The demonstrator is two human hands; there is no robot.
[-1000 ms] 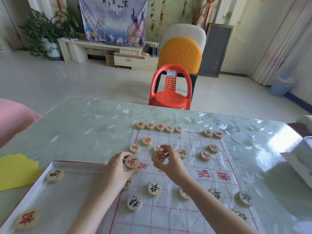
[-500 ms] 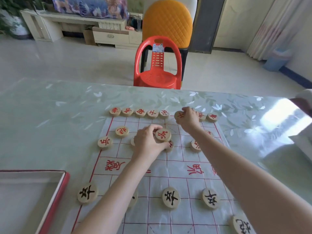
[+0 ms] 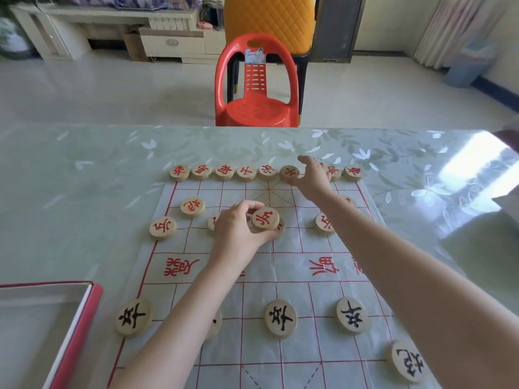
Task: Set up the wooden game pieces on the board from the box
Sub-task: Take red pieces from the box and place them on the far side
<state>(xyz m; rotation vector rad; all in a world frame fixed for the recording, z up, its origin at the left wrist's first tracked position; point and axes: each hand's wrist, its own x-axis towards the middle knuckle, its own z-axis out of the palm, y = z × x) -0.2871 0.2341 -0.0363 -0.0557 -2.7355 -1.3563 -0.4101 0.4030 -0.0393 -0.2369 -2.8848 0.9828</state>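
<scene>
**A:** What writing could you read at the left hand (image 3: pixel 238 224)?

**B:** A red 兵 (image 3: pixel 265 218), upside down to the wearer. The fingers (image 3: pixel 252 205) and thumb were curled round that wooden disc and pinched it by the rim. It was tilted, just over the board's (image 3: pixel 252 279) far half. Another piece lay beneath it, mostly hidden.

**A:** And the right hand (image 3: pixel 316 179)?

**B:** Its fingers were loosely spread and gripped nothing. The thumb touched the rim of a red 士 (image 3: pixel 289 172), which lay in the far row (image 3: pixel 224 172) along the board's far edge. The other discs in that row carried red characters too, but I could not read them with certainty.

**A:** Anything else legible?

**B:** A second 兵 lay at the board's left edge. Large red writing (image 3: pixel 181 266) ran across the board's middle band, inverted, and I could not make it out. Three black 卒 pieces (image 3: pixel 280 318) lay well apart across the near half. A fourth black piece (image 3: pixel 407 362) sat near the right forearm, its character unclear.

**A:** Where was the box?

**B:** The red-edged box (image 3: pixel 75 329) was on the table (image 3: pixel 84 178) at the near left, just beside the board. A red chair (image 3: pixel 257 88) stood beyond the table.
</scene>
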